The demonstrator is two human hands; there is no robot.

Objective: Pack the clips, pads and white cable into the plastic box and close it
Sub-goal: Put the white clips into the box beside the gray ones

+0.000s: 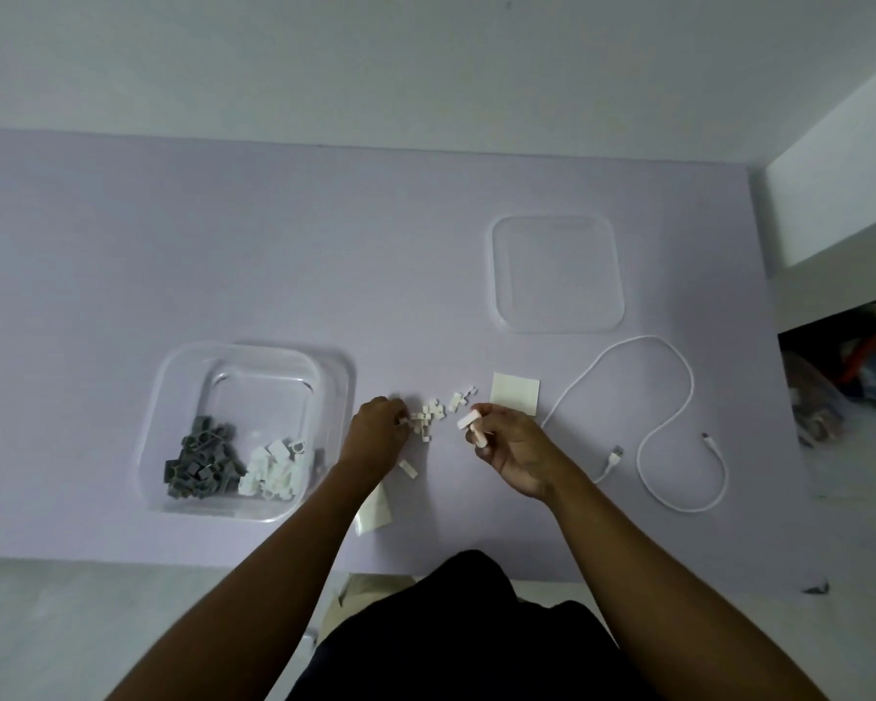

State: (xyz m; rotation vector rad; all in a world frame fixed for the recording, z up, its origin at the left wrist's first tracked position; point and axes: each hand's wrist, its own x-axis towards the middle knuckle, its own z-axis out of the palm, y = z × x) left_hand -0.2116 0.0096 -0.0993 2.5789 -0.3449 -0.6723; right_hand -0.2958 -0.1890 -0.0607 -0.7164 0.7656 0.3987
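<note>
From the head camera I looked down on a pale lilac table [122,255], and everything sat spread across it. The clear plastic box [173,397] stood open at the left, and inside, against its near wall, I saw a heap of grey clips [201,465] with a heap of white clips [274,470] touching it on the right. The clear lid [557,273] lay flat, well apart, toward the far right.

Between my hands a small scatter of loose white clips [433,414] lay on the table. My left hand [375,437] was down at the left edge of that scatter, fingers curled in and pinching at one small white piece; I could not tell whether it had it lifted. My right hand [514,447] hovered just right of the scatter, fingers closed around a few white clips [471,427] that stuck out past the fingertips.

Just beyond the right hand a pale square pad [519,399] lay flat. Another pale sheet [375,511] showed partly under my left forearm, near the table's front edge. One stray white clip [408,469] lay by the left wrist.

The white cable [678,412] snaked in loose curves at the right, both plugs resting on the table, near the pad but not touching it.
</note>
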